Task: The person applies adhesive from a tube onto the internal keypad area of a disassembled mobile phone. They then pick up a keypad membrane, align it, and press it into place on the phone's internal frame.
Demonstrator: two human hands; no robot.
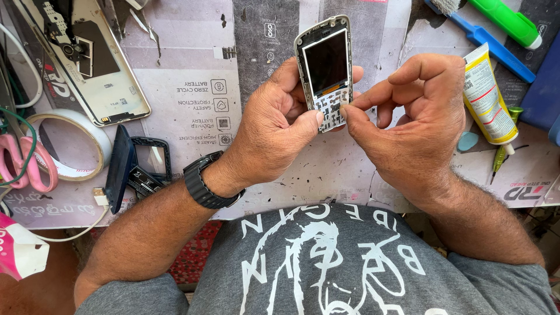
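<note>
Left hand [274, 125] closed around the lower part of a small keypad phone [325, 70], fingers behind the body and thumb pressed against the front near the keypad, so that the phone stands upright with its dark screen facing the wearer. Right hand [417, 116] with thumb and forefinger pinched together at the phone's lower right edge; whether a small part lies between the fingertips cannot be told. The other right fingers are curled clear of the work. The phone is held above the bench, over the middle of the cardboard sheets [192, 105] that cover the work surface, apparently to keep it close to the eyes and steady for fine handling.

A black watch [204, 181] sits on the left wrist. To the left lie a black phone cover [140, 166], a roll of tape [70, 146], pink-handled scissors [26, 163] and a large opened device back [87, 58]. To the right, within reach, lie a yellow glue tube [489, 96], a blue-handled brush [496, 49] and a green marker [507, 20].
</note>
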